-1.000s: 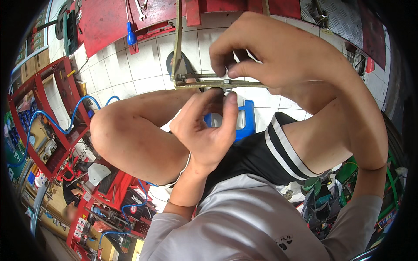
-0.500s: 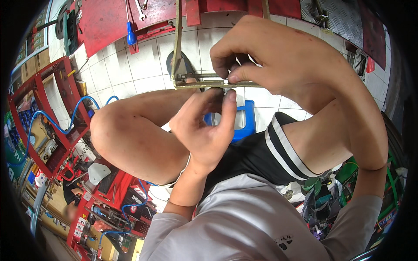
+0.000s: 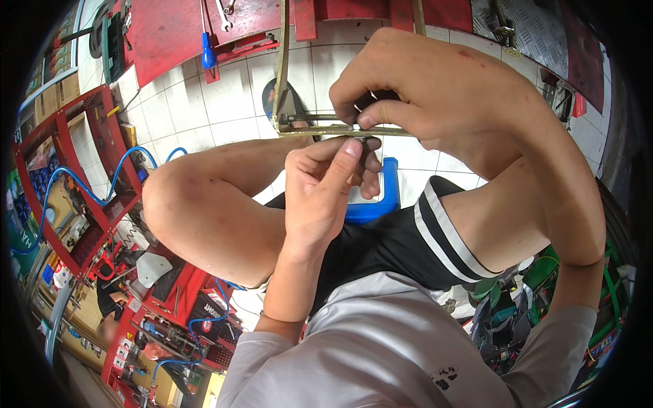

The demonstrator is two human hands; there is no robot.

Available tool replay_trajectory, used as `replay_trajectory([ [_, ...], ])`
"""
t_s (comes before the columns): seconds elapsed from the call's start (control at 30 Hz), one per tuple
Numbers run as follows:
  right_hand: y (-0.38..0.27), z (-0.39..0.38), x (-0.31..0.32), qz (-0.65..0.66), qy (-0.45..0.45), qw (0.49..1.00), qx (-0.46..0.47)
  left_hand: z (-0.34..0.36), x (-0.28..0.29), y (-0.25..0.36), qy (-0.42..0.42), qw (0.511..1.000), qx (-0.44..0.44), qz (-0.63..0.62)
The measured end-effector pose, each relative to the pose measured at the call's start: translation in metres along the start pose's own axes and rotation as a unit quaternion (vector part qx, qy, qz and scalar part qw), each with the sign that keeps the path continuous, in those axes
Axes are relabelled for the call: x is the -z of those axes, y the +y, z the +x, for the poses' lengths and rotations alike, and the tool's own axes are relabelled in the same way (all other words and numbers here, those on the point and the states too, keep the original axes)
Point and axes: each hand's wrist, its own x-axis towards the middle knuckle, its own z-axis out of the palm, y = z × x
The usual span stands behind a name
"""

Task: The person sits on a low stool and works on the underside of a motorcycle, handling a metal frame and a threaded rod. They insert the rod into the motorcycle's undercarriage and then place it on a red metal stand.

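A narrow brassy metal frame [image 3: 281, 61] comes down from the top, its crossbar lying level in front of me above my thighs. A thin dark rod [image 3: 313, 117] runs just beyond the crossbar. My right hand [image 3: 408, 88] reaches over from the right, thumb and fingers closed against the bar at a small pale fastener-like piece; the fingers hide most of it. Just under the same spot, my left hand [image 3: 323, 177] pinches a small dark piece between thumb and forefinger, too covered to name. Its other fingers curl behind.
A blue stool [image 3: 389, 194] stands between my legs on the tiled floor. Ahead is a red bench [image 3: 170, 41] with a blue-handled screwdriver [image 3: 207, 53] and a wrench [image 3: 223, 17]. A red metal frame [image 3: 75, 177] with a blue hose [image 3: 68, 180] stands left. Another person [image 3: 110, 306] is at lower left.
My left hand has turned and shifted slightly right, its thumb now pressed to the forefinger under the bar. The right hand stays nearly in place.
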Motion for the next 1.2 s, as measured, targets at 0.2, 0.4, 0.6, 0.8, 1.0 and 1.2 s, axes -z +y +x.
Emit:
replay_trajectory([
  [0.2, 0.005, 0.004, 0.0, -0.03, -0.011, 0.999, 0.037, 0.001, 0.003, 0.0, 0.01, 1.0, 0.012, -0.015],
  [0.4, 0.005, 0.007, 0.001, -0.044, -0.024, 0.998, 0.034, 0.002, 0.0, 0.001, 0.033, 0.999, -0.01, 0.018],
  [0.6, 0.003, 0.007, 0.003, -0.041, -0.039, 0.998, 0.024, -0.001, -0.006, -0.001, 0.061, 0.982, -0.073, 0.166],
  [0.8, 0.002, 0.008, -0.001, -0.02, -0.017, 0.999, 0.034, -0.002, -0.013, 0.004, 0.085, 0.982, -0.069, 0.155],
  [1.0, 0.005, 0.012, -0.003, -0.014, -0.023, 0.999, 0.034, -0.001, -0.013, 0.004, 0.08, 0.979, -0.077, 0.17],
  [1.2, 0.006, 0.006, -0.006, -0.031, 0.018, 0.997, 0.074, -0.001, -0.013, 0.003, 0.076, 0.961, -0.095, 0.249],
])
